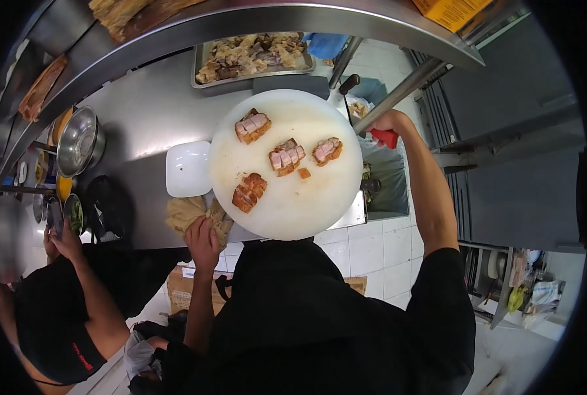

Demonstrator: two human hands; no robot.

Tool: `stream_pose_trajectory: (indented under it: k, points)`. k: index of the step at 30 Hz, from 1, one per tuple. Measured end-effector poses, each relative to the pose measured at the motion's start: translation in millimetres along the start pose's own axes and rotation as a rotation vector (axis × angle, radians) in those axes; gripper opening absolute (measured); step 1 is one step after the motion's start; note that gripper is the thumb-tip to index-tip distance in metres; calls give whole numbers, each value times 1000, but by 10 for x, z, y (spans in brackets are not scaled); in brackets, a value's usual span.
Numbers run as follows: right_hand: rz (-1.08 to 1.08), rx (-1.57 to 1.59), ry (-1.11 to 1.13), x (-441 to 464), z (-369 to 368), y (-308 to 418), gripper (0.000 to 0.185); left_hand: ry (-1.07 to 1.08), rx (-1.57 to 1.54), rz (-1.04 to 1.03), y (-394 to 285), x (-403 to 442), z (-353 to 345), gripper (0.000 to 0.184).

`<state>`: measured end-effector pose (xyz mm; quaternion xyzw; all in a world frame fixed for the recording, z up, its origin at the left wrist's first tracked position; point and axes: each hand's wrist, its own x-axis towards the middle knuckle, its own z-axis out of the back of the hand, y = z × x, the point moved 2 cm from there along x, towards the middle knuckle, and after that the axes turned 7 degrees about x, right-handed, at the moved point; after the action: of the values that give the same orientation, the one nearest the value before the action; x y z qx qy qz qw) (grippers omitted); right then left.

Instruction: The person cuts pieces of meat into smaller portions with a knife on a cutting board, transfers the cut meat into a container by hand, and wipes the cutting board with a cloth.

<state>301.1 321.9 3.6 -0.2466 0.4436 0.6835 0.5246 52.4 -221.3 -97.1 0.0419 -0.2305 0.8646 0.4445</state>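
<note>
On a round white cutting board [240, 155] lie several pieces of browned roast meat, among them a sliced piece [287, 157] near the middle and a darker one [249, 192] at the lower left. My left hand [202, 242] rests with closed fingers on a tan cloth [186, 214] left of the board. Out to the right of the board, my right hand [391, 124] is wrapped round a red handle [385, 137]; whatever it belongs to is mostly hidden. A square white dish [188, 169] touches the board's left side.
A metal tray [254, 80] of meat scraps stands behind the board, under a steel shelf [293, 20]. A dark-handled tool [349, 84] stands at the right, by a lined bin [389, 181]. Metal bowls [77, 143] and a co-worker [89, 283] are at the left.
</note>
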Motion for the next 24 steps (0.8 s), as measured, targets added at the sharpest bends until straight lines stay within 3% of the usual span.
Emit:
stream_pose_trajectory:
  k: [2,4,6,7,9,12,13,14,15,16,18,24]
  points:
    - [224,480,8,245,143,-197,52,67,3,3,3,5,40,38]
    - [392,657,-201,-433,170,-103,57,19,87,35,-145,-57,219,42]
    - [449,566,-511,-822,133,-305,54,-27,174,66,-256,-116,260,47]
    - [515,577,-631,-1134,-11,-375,50,74,135,146,-276,-164,235,51]
    - [562,703,-689,-1676,-391,-337,41,198,48,222,-261,-241,201,62]
    - [694,690,-442,-1916,-1156,5,28,280,83,211,-518,26,519,61]
    - [775,640,-374,-1834,-1454,153,28,203,42,164,-631,178,633,61]
    - [853,333,-350,-1859,-1672,407,31,201,50,160,-726,312,695,61]
    - [975,278,-329,-1865,-1892,649,30,218,-71,218,-817,423,739,61]
    - [919,273,-268,-1769,-2088,780,28,237,-196,274,-912,526,779,62]
    - [977,4,-374,-1687,-2298,871,21,285,-223,262,-1073,705,774,64]
    - [845,-47,-528,-1534,-2064,597,21,265,-51,185,-1252,819,526,64]
